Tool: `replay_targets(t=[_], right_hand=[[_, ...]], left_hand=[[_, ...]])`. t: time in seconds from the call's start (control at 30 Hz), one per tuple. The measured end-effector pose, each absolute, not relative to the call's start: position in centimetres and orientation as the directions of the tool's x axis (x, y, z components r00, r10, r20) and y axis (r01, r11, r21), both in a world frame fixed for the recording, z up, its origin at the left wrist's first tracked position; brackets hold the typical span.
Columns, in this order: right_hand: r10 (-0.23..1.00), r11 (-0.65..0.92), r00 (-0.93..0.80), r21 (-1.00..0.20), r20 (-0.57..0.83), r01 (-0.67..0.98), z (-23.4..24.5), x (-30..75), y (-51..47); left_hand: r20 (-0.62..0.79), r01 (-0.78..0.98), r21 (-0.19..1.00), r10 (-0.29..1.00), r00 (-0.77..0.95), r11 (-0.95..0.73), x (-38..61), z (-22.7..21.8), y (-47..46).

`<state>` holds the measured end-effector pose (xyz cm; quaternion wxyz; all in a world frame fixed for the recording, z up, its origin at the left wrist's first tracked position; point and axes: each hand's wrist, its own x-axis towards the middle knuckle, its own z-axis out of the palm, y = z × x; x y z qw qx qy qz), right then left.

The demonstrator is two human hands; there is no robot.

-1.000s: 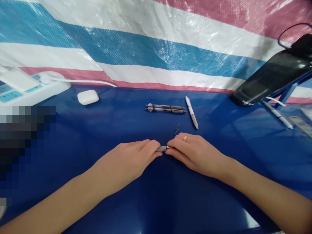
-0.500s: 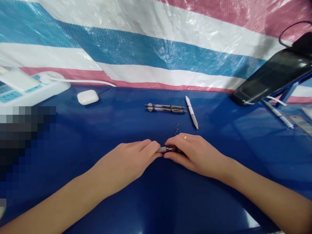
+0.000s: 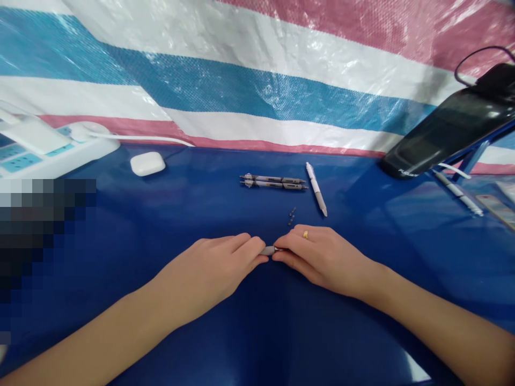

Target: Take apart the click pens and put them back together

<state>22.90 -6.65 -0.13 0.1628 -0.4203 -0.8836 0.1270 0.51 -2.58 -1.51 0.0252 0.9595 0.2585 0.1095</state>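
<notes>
A gray-gripped pen (image 3: 268,250) spans the short gap between a person's two hands at the blue table (image 3: 257,332), its long axis running crosswise from one set of fingertips to the other. From where I stand, neither hand is nearer; both are on it. The left hand (image 3: 225,262) is closed around one end, hiding most of the barrel — the right hand (image 3: 324,260), a gold ring (image 3: 306,235) on one finger, pinches the narrow end between thumb and fingers, nearly closed.

Just beyond the right hand's knuckles lie small dark pieces (image 3: 292,216), too tiny to identify. Farther off, past the gap, two gray-and-clear pens (image 3: 273,182) rest side by side, roughly parallel to the held one; a white pen (image 3: 316,189) lies beyond the right hand, its long axis aimed away from it.

Lettering is scarce: the black bottle (image 3: 438,128), well beyond the right hand, carries a white word beginning "PU" — the rest blurs. I can read no brand on the pens.
</notes>
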Motion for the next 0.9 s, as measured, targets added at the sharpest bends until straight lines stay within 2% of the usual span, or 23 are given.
replay_targets(t=[0.2,0.33,0.47,0.57,0.77,0.9], right_hand=[[0.806,0.578,-0.572,-0.415,0.152,0.703,-0.13,22.95,-6.61],[0.784,0.612,-0.603,-0.358,0.151,0.706,-0.13,22.96,-6.6],[0.802,0.581,-0.579,-0.415,0.145,0.7,-0.03,23.01,-6.58],[0.798,0.586,-0.585,-0.407,0.142,0.701,-0.16,23.12,-6.57],[0.814,0.567,-0.57,-0.365,0.11,0.739,-0.2,23.13,-6.45],[0.813,0.568,-0.576,-0.347,0.092,0.746,-0.02,23.16,-6.33]], left_hand=[[0.226,0.454,0.089,0.462,0.858,-0.886,0.47,-1.31,-2.45],[0.253,0.459,0.085,0.464,0.849,-0.884,0.6,-1.05,-2.53],[0.292,0.456,0.12,0.47,0.833,-0.882,0.7,-0.89,-2.62],[0.297,0.463,0.129,0.479,0.826,-0.877,0.72,-0.93,-2.56],[0.314,0.445,0.029,0.431,0.846,-0.895,0.58,-1.02,-2.42],[0.289,0.473,0.0,0.453,0.844,-0.881,0.33,-0.87,-2.38]])
